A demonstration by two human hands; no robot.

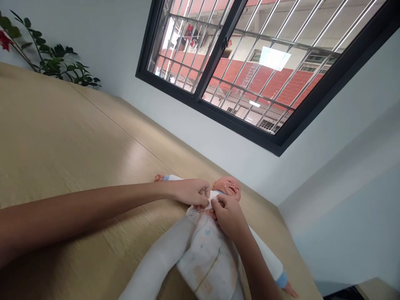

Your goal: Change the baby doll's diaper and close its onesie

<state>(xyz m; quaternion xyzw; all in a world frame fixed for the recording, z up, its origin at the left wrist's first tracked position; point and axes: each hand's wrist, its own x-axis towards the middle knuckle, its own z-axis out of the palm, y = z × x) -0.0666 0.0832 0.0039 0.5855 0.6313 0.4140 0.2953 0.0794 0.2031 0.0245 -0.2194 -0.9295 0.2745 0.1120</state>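
Note:
A baby doll lies on its back on the wooden table, dressed in a white top with blue cuffs and a white diaper with coloured marks. White fabric covers its leg at the left. My left hand is at the doll's chest, fingers curled in a pinch on the white top. Close beside it, just below the doll's head, my right hand pinches the same top. Between the two hands, part of the doll's small pinkish hand or skin shows; which one is unclear.
The light wooden tabletop stretches to the left and meets a pale wall. A green plant stands at the far left edge. A dark-framed window with metal bars is above. Dark furniture shows at the lower right.

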